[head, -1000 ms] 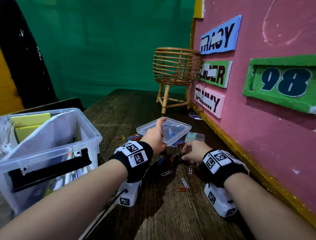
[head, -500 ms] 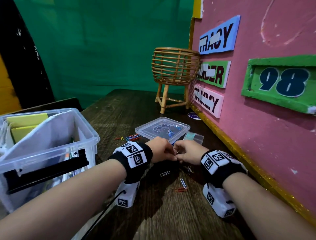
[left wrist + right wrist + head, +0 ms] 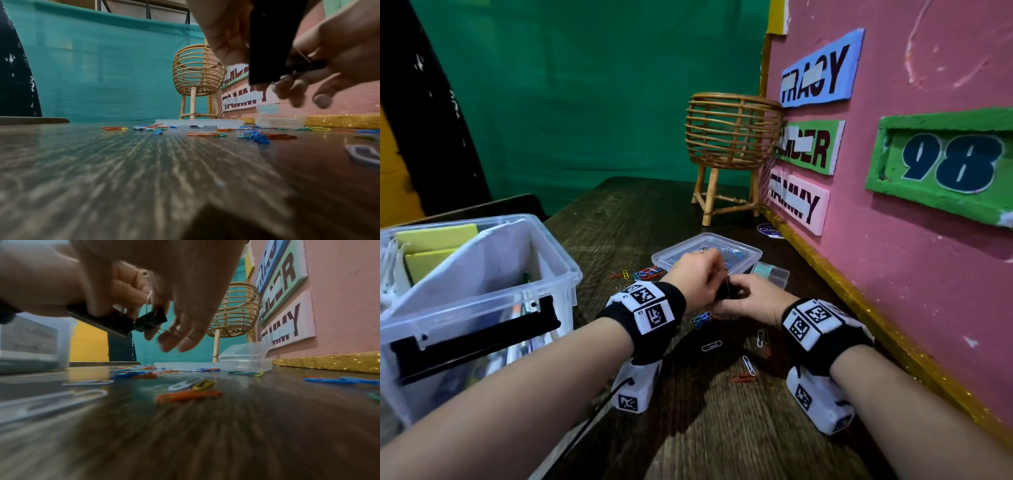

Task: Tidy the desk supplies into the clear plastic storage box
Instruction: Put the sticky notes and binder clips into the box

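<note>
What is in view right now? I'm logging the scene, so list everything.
storage box: one, clear with black latch, desk's left, holding yellow pads
shallow tray: one, clear, beyond the hands
small case: one, clear, right of the tray
paper clips: many, mixed colours, scattered on the desk
binder clips: black, count unclear, between the hands
rattan basket: one, tan, by the pink wall
left hand: grips binder clips
right hand: grips binder clips
</note>
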The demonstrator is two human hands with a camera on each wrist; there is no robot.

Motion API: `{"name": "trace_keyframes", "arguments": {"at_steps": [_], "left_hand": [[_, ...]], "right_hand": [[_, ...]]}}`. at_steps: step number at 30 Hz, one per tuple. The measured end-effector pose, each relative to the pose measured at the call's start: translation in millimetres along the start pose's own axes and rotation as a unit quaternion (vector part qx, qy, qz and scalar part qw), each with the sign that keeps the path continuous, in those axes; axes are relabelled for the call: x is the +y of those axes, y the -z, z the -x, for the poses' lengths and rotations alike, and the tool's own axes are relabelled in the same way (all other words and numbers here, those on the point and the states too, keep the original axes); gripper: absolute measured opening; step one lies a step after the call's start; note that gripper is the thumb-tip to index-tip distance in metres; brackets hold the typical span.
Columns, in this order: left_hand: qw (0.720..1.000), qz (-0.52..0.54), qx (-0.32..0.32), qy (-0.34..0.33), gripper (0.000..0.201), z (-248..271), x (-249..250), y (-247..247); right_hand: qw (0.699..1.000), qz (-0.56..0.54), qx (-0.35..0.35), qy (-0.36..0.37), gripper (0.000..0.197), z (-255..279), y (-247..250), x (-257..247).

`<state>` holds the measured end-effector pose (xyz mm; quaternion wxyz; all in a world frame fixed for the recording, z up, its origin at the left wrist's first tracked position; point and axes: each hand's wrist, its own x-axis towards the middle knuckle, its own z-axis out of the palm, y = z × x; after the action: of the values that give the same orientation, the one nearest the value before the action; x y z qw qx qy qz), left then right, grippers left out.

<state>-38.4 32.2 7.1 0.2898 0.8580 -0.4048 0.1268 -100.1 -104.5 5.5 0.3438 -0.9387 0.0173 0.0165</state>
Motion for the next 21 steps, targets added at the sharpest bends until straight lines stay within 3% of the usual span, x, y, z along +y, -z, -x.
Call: {"name": "trace_keyframes", "arguments": {"at_steps": [4,9,11,13,15,18,21], "left_hand": [[1.000,0.012,0.019,-0.003,0.012,0.7,2.6,0.7],[0.999,0.014,0.044,-0.002,0.010,1.3,1.9,2.9],[1.000,0.016,0.015,-0.019,0.008,3.7,3.4,3.7],[0.998,0.013,-0.037,-0.059,0.007,6.6,6.7,3.6],[0.993,0.006,-0.078,-0.083,0.008,7.1,9.5,3.8],[0.990,0.009,-0.117,-0.076,0.013,5.5,10.2,4.1],[0.990,-0.001,-0.125,-0.064,0.018,5.4,10.0,2.3]], "right_hand": [[0.991,0.112,0.075,0.007,0.034,-2.9,-0.4,2.8],[0.985,0.069,0.157,-0.026,0.034,-1.4,1.5,-0.4],[0.983,0.010,0.177,-0.056,0.029,-1.4,1.4,-0.1],[0.980,-0.038,0.175,-0.083,0.020,-0.3,1.9,-0.4],[0.981,-0.008,0.177,-0.081,0.022,1.5,3.7,-2.5],[0.982,0.098,0.153,-0.042,0.028,4.6,4.4,-7.3],[0.991,0.095,0.090,-0.039,0.027,2.5,2.3,-7.4]]}}
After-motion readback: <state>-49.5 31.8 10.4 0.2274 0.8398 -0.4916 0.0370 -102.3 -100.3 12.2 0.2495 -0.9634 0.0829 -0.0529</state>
